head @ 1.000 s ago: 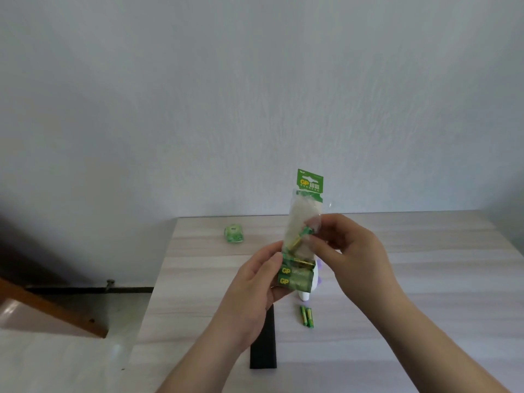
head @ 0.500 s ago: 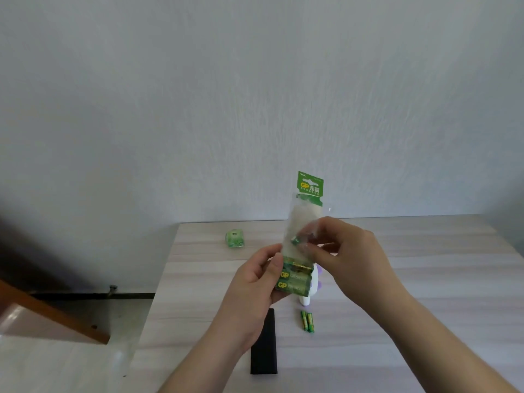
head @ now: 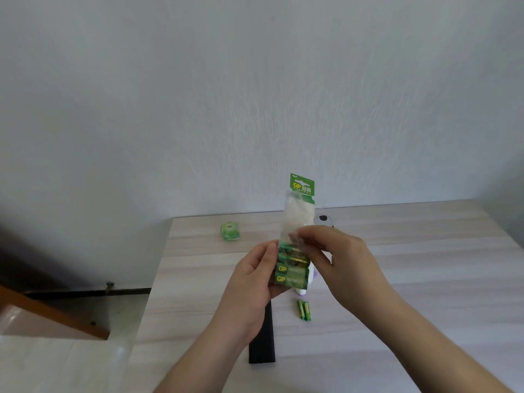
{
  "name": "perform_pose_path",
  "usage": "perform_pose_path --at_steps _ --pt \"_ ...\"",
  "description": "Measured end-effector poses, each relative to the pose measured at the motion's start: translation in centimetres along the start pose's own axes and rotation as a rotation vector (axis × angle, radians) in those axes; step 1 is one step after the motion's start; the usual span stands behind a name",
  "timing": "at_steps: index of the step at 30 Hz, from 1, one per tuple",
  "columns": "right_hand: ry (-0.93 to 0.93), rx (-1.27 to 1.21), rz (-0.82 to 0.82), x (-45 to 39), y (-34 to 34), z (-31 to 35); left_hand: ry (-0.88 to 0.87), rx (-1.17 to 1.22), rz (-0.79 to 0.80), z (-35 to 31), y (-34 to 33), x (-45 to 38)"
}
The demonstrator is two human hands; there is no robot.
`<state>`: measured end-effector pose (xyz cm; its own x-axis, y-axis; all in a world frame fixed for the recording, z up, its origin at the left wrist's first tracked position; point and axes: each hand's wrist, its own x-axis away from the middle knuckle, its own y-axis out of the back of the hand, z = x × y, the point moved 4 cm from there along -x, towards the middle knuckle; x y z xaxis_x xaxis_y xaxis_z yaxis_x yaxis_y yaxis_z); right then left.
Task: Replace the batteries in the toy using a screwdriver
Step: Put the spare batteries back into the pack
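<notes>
L hand (head: 252, 282) grips battery pack (head: 292, 275).

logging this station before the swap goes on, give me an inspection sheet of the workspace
surface: pale wood-grain table.
job's things: battery pack held upright; two loose batteries lying side by side on the table; white and purple toy mostly hidden behind the pack.
clutter: small green object; black flat bar; round dark object.
grippers: left hand grips the pack's lower part; right hand pinches its clear film.
cables: nothing seen.
surroundings: white wall; brown wooden piece.
</notes>
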<state>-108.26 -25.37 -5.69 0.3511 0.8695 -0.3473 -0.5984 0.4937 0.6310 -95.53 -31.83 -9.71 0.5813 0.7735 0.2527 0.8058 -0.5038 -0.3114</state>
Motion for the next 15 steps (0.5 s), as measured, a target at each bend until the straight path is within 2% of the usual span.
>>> perform_pose_path --at_steps 9,15 --pt "-0.057 -0.050 -0.035 0.6 -0.7 -1.2 0.018 -0.074 -0.042 1.0 -0.2 -0.6" --pt "-0.025 -0.087 -0.040 0.4 -0.7 -1.6 0.038 -0.082 -0.082 1.3 -0.4 -1.1"
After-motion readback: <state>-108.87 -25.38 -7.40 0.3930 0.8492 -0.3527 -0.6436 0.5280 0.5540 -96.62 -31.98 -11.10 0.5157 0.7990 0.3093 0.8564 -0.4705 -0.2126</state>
